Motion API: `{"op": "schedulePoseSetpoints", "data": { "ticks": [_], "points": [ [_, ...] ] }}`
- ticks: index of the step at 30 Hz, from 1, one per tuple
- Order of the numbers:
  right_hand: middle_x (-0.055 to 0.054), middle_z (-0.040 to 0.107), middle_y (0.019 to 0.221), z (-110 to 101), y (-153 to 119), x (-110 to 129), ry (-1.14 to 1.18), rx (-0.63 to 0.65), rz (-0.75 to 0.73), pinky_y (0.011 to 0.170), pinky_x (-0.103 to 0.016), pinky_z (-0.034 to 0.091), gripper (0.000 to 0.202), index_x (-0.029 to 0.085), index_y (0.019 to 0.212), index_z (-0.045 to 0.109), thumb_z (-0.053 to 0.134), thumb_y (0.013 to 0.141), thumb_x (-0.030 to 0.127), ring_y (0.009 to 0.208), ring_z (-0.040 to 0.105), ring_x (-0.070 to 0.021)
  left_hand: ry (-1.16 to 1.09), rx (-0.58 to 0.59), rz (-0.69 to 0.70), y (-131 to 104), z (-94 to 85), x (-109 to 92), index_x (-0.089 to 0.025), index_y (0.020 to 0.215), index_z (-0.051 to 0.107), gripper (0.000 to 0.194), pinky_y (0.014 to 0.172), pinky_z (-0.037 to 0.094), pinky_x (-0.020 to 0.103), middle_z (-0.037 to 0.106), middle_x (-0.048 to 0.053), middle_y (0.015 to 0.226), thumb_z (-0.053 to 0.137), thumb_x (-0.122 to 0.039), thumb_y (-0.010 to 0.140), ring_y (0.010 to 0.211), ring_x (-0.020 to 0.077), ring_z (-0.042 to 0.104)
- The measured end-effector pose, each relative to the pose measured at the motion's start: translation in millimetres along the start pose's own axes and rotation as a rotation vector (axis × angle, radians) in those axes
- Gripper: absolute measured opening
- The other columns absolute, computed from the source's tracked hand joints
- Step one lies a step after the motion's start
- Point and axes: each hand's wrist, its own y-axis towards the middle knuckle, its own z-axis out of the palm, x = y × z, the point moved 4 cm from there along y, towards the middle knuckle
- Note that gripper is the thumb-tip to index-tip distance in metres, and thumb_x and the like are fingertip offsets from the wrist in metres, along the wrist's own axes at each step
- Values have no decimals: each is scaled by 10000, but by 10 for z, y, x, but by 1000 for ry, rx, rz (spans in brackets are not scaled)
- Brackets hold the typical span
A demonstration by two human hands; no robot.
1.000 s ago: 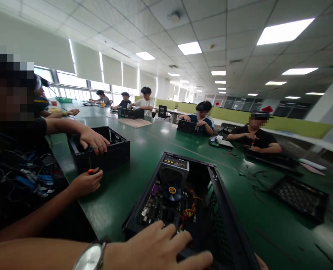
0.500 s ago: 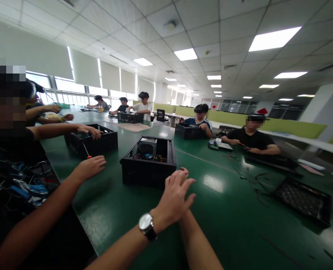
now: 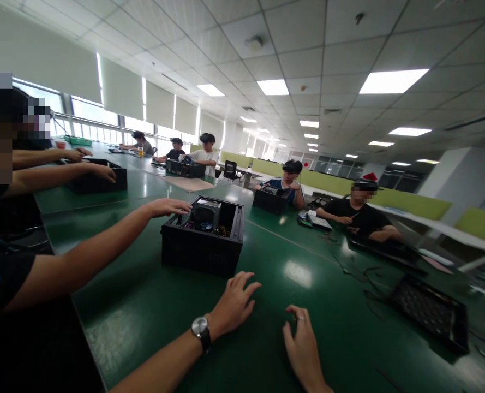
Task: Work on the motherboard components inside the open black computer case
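Observation:
A black open computer case (image 3: 203,240) with a fan and cables inside stands on the green table (image 3: 152,305). My left hand (image 3: 234,303), with a wristwatch, lies flat on the table just in front of the case, fingers spread, holding nothing. Beside it my right hand (image 3: 303,341), with a ring, also rests on the table, fingers apart and empty. A neighbour's hand (image 3: 168,207) reaches from the left onto the case's top left edge.
Another black case (image 3: 99,177) stands at the far left under other people's hands. A black perforated side panel (image 3: 428,311) and loose cables (image 3: 369,278) lie at the right. Several people work on cases across and along the table.
My hands came off the case and down onto the table; the case now stands farther from me. The neighbour's hand moved from the screwdriver onto my case's edge.

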Motion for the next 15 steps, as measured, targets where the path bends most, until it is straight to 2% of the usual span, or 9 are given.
{"op": "schedulePoseSetpoints", "data": {
  "ticks": [2, 4, 6, 8, 10, 11, 15],
  "points": [
    [-64, 597, 988, -166, -190, -20, 38, 8, -15, 729, -346, 594, 158, 236, 1082, 504, 420, 954, 195, 872, 671, -229, 17, -4, 18, -23, 10, 37, -267, 1378, 509, 510, 1132, 417, 498, 473, 93, 1482, 571, -131, 890, 1416, 268, 406],
    [-53, 582, 978, -258, -298, 31, 64, 12, -51, 710, -340, 584, 169, 249, 1098, 494, 444, 950, 184, 844, 658, -218, 10, -1, 54, -35, 21, -14, -263, 1365, 515, 475, 1126, 432, 475, 497, 87, 1459, 549, -135, 908, 1395, 252, 433],
    [-55, 567, 971, -271, -340, 153, 70, 40, -150, 722, -354, 573, 225, 247, 1115, 493, 443, 929, 131, 841, 639, -217, 1, 22, 127, -6, 49, -130, -243, 1332, 539, 418, 1119, 446, 442, 533, 84, 1418, 534, -152, 924, 1362, 244, 466],
    [-60, 556, 953, -245, -364, 321, 82, 93, -300, 736, -374, 559, 301, 234, 1121, 500, 421, 887, 62, 842, 617, -223, 5, 41, 235, 126, 72, -281, -214, 1295, 568, 351, 1119, 443, 410, 570, 87, 1370, 516, -187, 949, 1336, 240, 485],
    [-59, 550, 909, -236, -409, 486, 115, 136, -439, 702, -370, 541, 346, 220, 1107, 502, 400, 844, 20, 802, 596, -222, 28, 26, 302, 415, 59, -415, -194, 1296, 575, 331, 1134, 418, 397, 581, 95, 1352, 492, -228, 977, 1338, 236, 474],
    [-56, 547, 882, -248, -442, 552, 132, 138, -477, 669, -356, 530, 352, 214, 1091, 501, 393, 825, 10, 767, 587, -217, 57, 14, 293, 620, 43, -459, -193, 1316, 566, 342, 1144, 400, 395, 571, 98, 1365, 484, -251, 989, 1352, 233, 455],
    [-29, 546, 783, -392, -645, 699, 145, 80, -508, 534, -284, 462, 354, 216, 1002, 497, 392, 759, -18, 634, 568, -182, 212, 12, 121, 1567, -16, -489, -199, 1424, 482, 436, 1184, 282, 435, 477, 120, 1468, 463, -350, 1015, 1435, 253, 330]
  ]
}}
